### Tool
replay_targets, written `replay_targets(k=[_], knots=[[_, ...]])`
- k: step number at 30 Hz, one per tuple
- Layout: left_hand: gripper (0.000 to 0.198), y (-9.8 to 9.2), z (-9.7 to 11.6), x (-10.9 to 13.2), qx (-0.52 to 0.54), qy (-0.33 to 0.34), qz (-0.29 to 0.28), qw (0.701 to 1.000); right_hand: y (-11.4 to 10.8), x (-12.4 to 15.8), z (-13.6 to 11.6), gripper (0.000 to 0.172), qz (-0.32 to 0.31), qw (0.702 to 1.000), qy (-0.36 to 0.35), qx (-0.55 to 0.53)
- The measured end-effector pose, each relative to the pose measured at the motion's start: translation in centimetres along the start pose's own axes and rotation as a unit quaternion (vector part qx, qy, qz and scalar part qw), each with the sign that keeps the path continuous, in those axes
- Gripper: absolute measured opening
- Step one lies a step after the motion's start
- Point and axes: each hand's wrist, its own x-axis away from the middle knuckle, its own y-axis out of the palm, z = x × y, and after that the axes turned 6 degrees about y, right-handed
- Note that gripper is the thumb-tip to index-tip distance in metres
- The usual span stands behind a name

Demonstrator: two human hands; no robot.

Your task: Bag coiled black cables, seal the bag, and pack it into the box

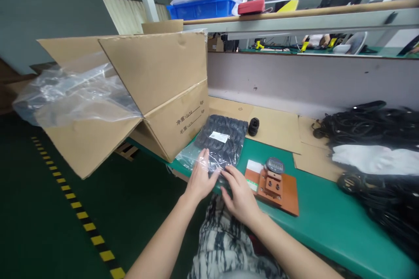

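Bag (221,141) of black rubber parts, clear plastic with a white label (218,136), lies at the near edge of the green bench (327,222). Its long axis runs away from the person toward the bench's back. Both hands sit at its near end, so the bulk of the bag lies beyond the fingertips.

Far left, an open cardboard box (157,91) stands at the bench's left end, a plastic liner (75,91) spilling from its mouth. The bag's left side lies just beside the box's lower corner.

Left hand (200,178): flat on the bag, fingers apart, clamped on nothing. Right hand (240,196): fingers curled down at the bag's near right corner. Whether they pinch the film cannot be told, as the fingertips are hidden.

Right of the hands is an orange block (278,187) with a round gauge (274,165). Behind it, one loose black part (253,126) rests on a cardboard sheet (278,128). Far right, a heap of black rings (369,128) and a white cloth (373,159) are cut off by the frame. The label's print is too small to read.
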Motion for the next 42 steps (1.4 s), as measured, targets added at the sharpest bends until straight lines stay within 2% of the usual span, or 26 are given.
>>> replay_targets(k=[4, 8, 13, 17, 20, 25, 30, 32, 36, 40, 42], knots=[[0.059, -0.9, 1.2, -0.2, -0.054, 0.018, -0.055, 0.997, -0.1, 0.5, 0.3, 0.047, 0.012, 0.999, 0.001, 0.053], [0.058, -0.9, 1.5, -0.1, -0.094, 0.038, -0.089, 0.991, 0.2, 0.4, 0.5, 0.045, 0.027, 0.999, 0.008, 0.044], [0.064, -0.6, 0.4, 0.4, -0.035, 0.005, -0.041, 0.999, 0.3, 0.5, 0.6, 0.047, 0.052, 0.995, -0.007, 0.087], [0.057, -0.8, -0.5, 0.0, 0.023, -0.015, -0.035, 0.999, 0.1, 0.5, 0.4, 0.05, 0.039, 0.988, -0.017, 0.149], [0.053, -1.1, -0.6, -0.6, 0.043, -0.031, -0.02, 0.998, 0.0, 0.4, 0.3, 0.05, 0.036, 0.987, -0.016, 0.154], [0.048, -1.5, -0.4, -0.9, -0.016, 0.016, -0.013, 1.0, -0.1, 0.4, 0.4, 0.05, 0.028, 0.99, -0.008, 0.136], [0.053, -1.8, -1.0, -0.2, -0.056, 0.04, -0.122, 0.99, -0.1, 0.5, 0.4, 0.048, 0.022, 0.992, -0.001, 0.123], [0.055, -2.1, -1.1, 0.0, -0.064, 0.052, -0.149, 0.985, -0.1, 0.5, 0.4, 0.048, 0.023, 0.992, -0.001, 0.123], [0.06, -2.3, -0.9, 0.0, -0.131, 0.124, -0.154, 0.972, 0.1, 0.4, 0.4, 0.048, 0.033, 0.991, -0.008, 0.129], [0.062, -2.6, -0.7, -0.2, -0.166, 0.15, -0.152, 0.963, 0.2, 0.5, 0.5, 0.049, 0.043, 0.99, -0.014, 0.134], [0.058, -2.6, -0.7, -0.4, -0.179, 0.185, -0.148, 0.955, 0.4, 0.5, 0.6, 0.048, 0.052, 0.989, -0.015, 0.139]])
